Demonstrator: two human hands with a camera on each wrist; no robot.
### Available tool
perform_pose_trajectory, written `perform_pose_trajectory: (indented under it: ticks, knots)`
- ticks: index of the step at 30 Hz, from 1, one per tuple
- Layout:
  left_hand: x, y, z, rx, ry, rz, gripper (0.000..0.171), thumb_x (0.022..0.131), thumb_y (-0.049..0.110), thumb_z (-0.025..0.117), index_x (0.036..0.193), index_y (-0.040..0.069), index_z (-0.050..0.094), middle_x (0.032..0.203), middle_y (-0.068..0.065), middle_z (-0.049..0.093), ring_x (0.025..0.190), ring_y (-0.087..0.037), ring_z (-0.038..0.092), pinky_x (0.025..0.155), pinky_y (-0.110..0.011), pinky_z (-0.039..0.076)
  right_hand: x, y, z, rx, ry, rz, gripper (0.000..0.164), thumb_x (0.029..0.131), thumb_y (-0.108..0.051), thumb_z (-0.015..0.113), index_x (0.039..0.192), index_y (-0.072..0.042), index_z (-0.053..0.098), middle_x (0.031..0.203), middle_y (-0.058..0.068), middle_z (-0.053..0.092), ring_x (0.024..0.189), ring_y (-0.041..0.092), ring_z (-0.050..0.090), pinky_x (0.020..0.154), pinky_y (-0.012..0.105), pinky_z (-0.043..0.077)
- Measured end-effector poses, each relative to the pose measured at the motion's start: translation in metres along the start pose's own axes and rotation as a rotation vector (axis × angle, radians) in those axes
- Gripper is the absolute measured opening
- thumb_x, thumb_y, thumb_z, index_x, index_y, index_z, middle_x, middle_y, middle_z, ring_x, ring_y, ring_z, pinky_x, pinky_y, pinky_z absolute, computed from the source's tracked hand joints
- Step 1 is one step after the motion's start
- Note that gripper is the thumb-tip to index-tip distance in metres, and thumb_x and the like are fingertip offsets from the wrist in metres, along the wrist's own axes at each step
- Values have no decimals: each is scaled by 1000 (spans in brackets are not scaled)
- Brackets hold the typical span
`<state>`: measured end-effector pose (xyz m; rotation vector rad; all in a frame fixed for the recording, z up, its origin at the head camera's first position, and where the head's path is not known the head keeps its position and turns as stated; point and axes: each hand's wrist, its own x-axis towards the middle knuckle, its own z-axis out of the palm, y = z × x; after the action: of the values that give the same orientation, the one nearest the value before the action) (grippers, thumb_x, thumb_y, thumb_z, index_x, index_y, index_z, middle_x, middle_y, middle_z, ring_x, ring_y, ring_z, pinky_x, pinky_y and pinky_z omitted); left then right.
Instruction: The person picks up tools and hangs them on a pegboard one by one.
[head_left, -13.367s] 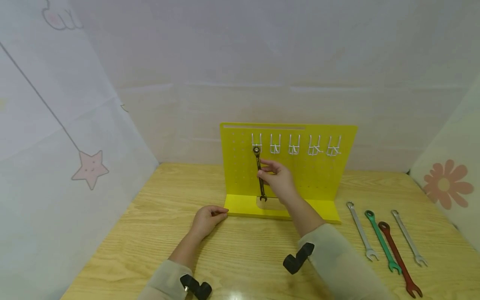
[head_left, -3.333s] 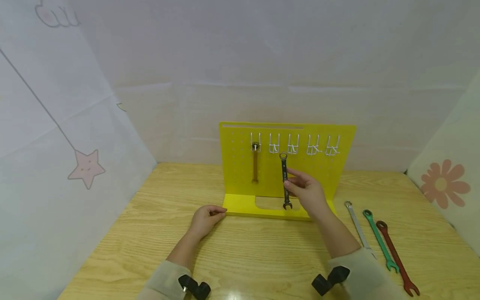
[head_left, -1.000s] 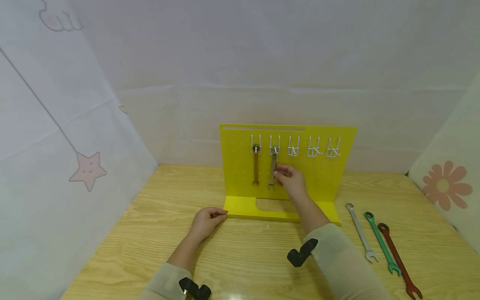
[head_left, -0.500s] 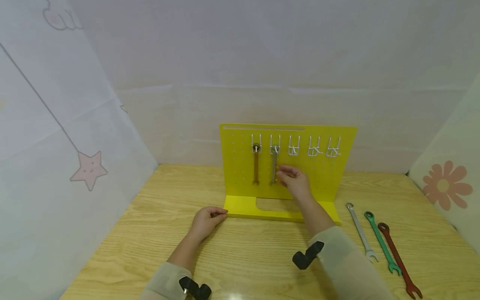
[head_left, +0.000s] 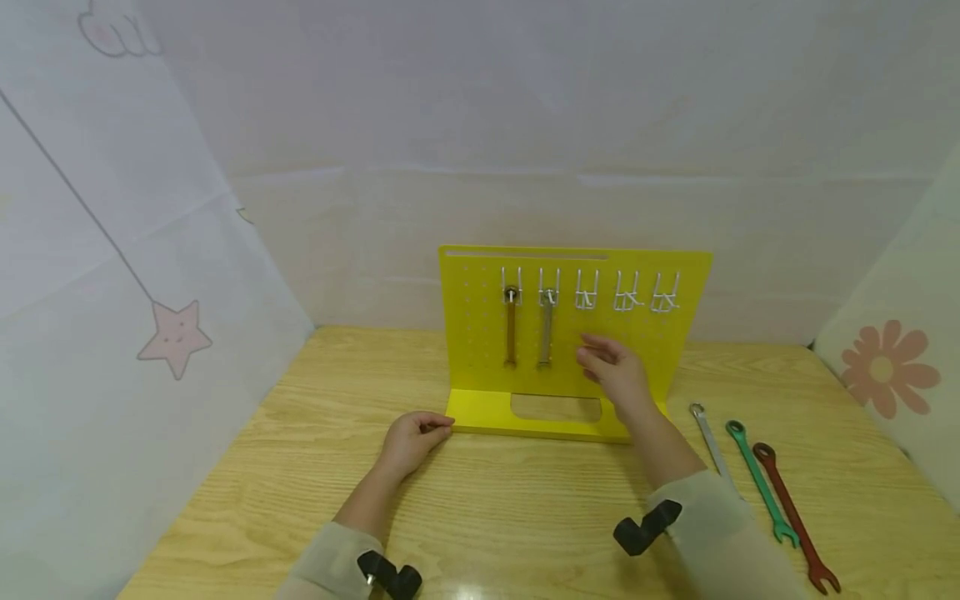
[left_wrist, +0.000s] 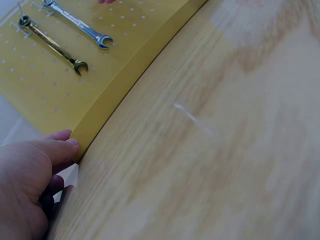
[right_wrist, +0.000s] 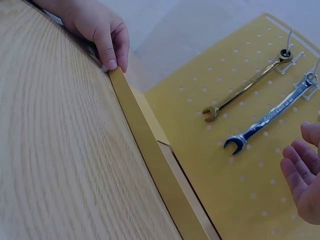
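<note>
- Wood table [head_left: 480,508], pale cloth walls [head_left: 480,125]: star [head_left: 176,340] left, flower [head_left: 885,369] right
- Left hand [head_left: 409,443] pinches yellow pegboard [head_left: 566,327] at near left corner
- Right hand [head_left: 618,375], fingers parted, right of hanging silver wrench [head_left: 546,335]

One yellow pegboard [head_left: 480,333] bears two hung wrenches [head_left: 512,333] and, as far as such thin wire shows, five white hooks [head_left: 587,294]. Right of it lie three loose wrenches [head_left: 760,479]; one left hand [head_left: 408,444] is at its left corner, one right hand [head_left: 618,377] before it.

Yellow pegboard [head_left: 566,333]; 5 wrenches [head_left: 761,479]: gold, green, red, 2 silver; wood-grained table [head_left: 510,508].
</note>
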<state>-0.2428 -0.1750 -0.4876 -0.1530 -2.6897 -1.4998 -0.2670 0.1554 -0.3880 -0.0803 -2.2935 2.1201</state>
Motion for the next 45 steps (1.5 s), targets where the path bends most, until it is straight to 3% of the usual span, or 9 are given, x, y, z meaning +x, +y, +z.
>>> perform_pose_trajectory:
  ticks: [17, 22, 29, 38, 45]
  knots:
    - [-2, 0, -1, 3, 2, -8, 14, 89, 12, 71, 100, 7, 77, 101, -5, 73, 84, -10, 59, 74, -24, 47, -24, 12, -46, -119, 17, -15, 53, 97, -31, 62, 142, -6, 50, 114, -4, 65, 94, -3, 63, 91, 25, 54]
    - [-2, 1, -1, 10, -1, -5, 13, 89, 12, 71, 100, 7, 77, 101, -5, 73, 83, -10, 58, 73, -25, 47, -31, 13, -59, -154, 10, -30, 57, 97, -34, 61, 144, -5, 47, 125, 5, 62, 97, -2, 62, 89, 23, 54]
    - [-2, 0, -1, 1, 0, -7, 13, 89, 12, 71, 100, 7, 77, 101, -5, 73, 83, -10, 59, 73, -24, 47, -40, 17, -78, -209, 20, -49, 61, 97, -38, 60, 144, -3, 46, 107, -14, 61, 98, 0, 61, 87, 23, 54]
    - [-3, 1, -1, -10, -1, -11, 13, 89, 11, 71, 100, 7, 77, 101, -5, 73, 84, -10, 59, 73, -23, 47, -56, 18, -102, -279, 23, -52, 67, 97, -44, 57, 147, -2, 42, 114, -11, 59, 98, -5, 59, 87, 21, 54]
    - [-3, 3, -1, -19, -8, -10, 14, 89, 10, 71, 101, 5, 77, 101, -5, 73, 83, -10, 59, 73, -24, 48, -66, 24, -123, -270, 62, -59, 64, 96, -43, 59, 145, -4, 45, 103, -25, 58, 92, -7, 59, 81, 15, 53]
